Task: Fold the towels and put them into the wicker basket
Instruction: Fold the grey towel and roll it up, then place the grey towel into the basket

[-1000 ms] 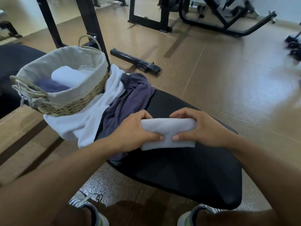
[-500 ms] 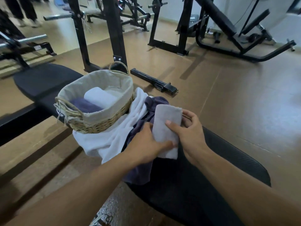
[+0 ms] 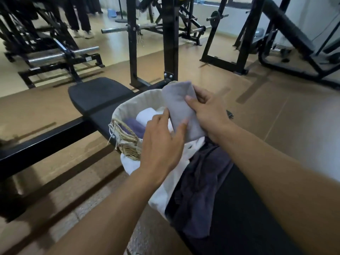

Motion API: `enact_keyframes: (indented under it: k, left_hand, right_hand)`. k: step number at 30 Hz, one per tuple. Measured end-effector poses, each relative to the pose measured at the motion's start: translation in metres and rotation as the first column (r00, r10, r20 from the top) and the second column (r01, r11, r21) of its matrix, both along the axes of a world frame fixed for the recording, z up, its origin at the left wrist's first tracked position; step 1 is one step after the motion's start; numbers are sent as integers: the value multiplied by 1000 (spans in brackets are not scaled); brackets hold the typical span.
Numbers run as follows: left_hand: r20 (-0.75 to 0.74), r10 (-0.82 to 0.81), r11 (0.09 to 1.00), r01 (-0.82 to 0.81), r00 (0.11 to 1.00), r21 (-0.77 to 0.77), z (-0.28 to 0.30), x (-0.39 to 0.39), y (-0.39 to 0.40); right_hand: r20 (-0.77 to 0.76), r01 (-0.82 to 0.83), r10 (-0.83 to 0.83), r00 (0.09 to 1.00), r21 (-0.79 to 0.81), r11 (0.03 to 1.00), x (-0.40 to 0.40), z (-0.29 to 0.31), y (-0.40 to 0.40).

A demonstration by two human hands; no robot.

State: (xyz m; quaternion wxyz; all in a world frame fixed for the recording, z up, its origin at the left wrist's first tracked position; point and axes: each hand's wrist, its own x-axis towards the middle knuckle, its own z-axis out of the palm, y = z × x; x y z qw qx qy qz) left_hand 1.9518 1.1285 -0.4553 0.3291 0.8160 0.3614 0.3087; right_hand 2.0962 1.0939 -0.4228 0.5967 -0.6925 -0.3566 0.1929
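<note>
Currently: Folded Grey Towel Held Over the Basket

Both hands hold the folded grey towel [image 3: 181, 111] above the right-hand part of the wicker basket [image 3: 128, 144]. The towel stands roughly upright, tilted slightly, with its upper end level with the far rim of the basket.

Right hand [image 3: 207, 111]: the fingers curl round the right side and back of the towel, and the thumb presses on its front face. The grip is closed on the cloth.

Left hand [image 3: 161, 142]: the fingers are nearly straight and spread. The thumb tip touches the lower front of the towel, and the forefinger reaches up along its left edge. The fingers do not wrap round the cloth.

Basket: it has a pale cloth liner and sits on a black padded bench [image 3: 99, 94]. Inside lie a rolled white towel [image 3: 149, 115] and a purple towel [image 3: 133, 126], side by side and touching.

Unfolded items: a white towel [image 3: 165, 186] lies partly under the basket and hangs over the near edge of the bench. A dark purple towel [image 3: 198, 190] lies crumpled just beside it, to the right, on a black seat pad [image 3: 248, 227].

Surroundings: black weight racks [image 3: 170, 43] and barbells [image 3: 55, 56] stand on the brown floor [image 3: 276, 116] behind the bench.
</note>
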Motion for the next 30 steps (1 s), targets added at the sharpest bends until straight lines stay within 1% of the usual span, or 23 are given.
enact_keyframes:
  k: [2, 3, 5, 7, 9, 12, 14, 16, 18, 20, 23, 25, 30]
  left_hand:
    - [-55, 40, 990, -32, 998, 134, 1, -2, 9]
    - [-94, 41, 980, -21, 995, 198, 1, -1, 11]
    - [-228, 37, 961, 28, 973, 275, -3, 1, 16]
    - [-381, 26, 968, 72, 924, 240, -7, 1, 24]
    - [-480, 16, 983, 75, 877, 170, -11, 2, 33]
    - [-545, 27, 985, 69, 838, 155, -14, 4, 42]
    - [-597, 16, 984, 93, 802, 152, -15, 7, 45]
    - [-659, -2, 979, 136, 752, 153, -18, 9, 47]
    - [-701, -23, 973, 177, 712, 148, -22, 12, 48]
    - [-729, -51, 973, 197, 683, 117, -26, 15, 48]
    - [-752, -51, 976, 192, 657, 102, -28, 19, 48]
    - [-754, -44, 977, 187, 656, 106, -28, 20, 48]
    - [-750, -53, 974, 199, 660, 106, -27, 20, 47]
  right_hand:
    - [124, 34, -30, 992, -32, 999, 9, 7, 27]
    - [194, 46, -36, 980, -50, 998, 15, 9, 40]
    - [307, 37, -1, 952, -113, 993, 23, 13, 66]
    - [398, -2, 89, 913, -213, 977, 29, 13, 89]
    - [462, -28, 169, 871, -297, 955, 35, 7, 111]
    - [481, -29, 203, 853, -344, 938, 45, -7, 136]
    - [490, -3, 222, 843, -409, 912, 53, -22, 148]
    - [518, 35, 282, 808, -519, 854, 61, -40, 157]
    - [524, 65, 363, 770, -631, 773, 67, -54, 163]
    - [534, 87, 445, 719, -704, 705, 69, -63, 165]
    - [547, 133, 491, 678, -748, 650, 71, -68, 167]
    - [559, 155, 527, 640, -766, 624, 73, -71, 169]
    - [535, 137, 564, 629, -790, 597, 72, -67, 169]
